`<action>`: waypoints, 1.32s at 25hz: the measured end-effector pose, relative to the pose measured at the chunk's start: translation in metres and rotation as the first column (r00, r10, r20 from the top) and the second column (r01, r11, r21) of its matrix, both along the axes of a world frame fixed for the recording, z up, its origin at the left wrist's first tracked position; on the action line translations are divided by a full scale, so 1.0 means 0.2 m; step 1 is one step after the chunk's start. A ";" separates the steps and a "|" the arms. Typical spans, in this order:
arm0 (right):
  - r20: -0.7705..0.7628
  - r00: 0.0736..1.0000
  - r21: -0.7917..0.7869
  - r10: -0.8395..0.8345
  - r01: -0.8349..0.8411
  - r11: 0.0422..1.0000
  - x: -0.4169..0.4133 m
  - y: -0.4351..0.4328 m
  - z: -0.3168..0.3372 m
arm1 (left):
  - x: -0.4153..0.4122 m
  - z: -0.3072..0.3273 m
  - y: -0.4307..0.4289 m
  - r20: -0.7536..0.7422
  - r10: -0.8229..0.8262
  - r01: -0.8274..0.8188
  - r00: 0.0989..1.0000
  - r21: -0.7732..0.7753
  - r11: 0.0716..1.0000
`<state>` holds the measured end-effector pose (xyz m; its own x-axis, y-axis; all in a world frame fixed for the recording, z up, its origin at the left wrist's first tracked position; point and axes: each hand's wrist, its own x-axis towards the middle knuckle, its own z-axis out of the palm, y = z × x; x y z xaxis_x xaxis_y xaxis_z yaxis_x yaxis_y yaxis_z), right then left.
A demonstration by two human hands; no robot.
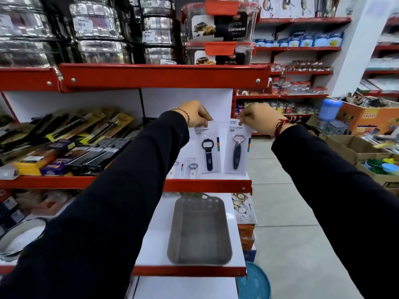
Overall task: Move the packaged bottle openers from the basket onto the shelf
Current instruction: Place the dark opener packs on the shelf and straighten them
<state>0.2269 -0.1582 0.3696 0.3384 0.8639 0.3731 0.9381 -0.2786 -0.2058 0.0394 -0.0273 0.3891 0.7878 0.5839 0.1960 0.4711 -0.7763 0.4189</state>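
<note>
Two carded bottle openers held upright over the shelf (207,186): left hand (195,113) pinching the top of the left pack (207,147), right hand (258,118) pinching the right pack (236,147). Likely light, stiff card; best gripped at top edge. Long axes vertical, opener heads up. Grey basket (199,229) below apparently empty.

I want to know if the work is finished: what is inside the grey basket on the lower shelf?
The grey basket shows only its bare mesh bottom; no package lies inside. Nothing covers it. The left hand and right hand each hold a packaged bottle opener above.
</note>
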 end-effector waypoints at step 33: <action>-0.201 0.979 -0.290 -0.025 -0.035 0.956 0.06 0.29 -0.56 | 0.11 -0.59 0.27 -0.255 0.066 -0.077 0.965 -0.032 0.997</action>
<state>0.2386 -0.1005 0.2570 0.3752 0.9264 0.0310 0.8876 -0.3494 -0.3002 0.0615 0.0270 0.2714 0.7647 0.6437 -0.0299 0.6194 -0.7215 0.3096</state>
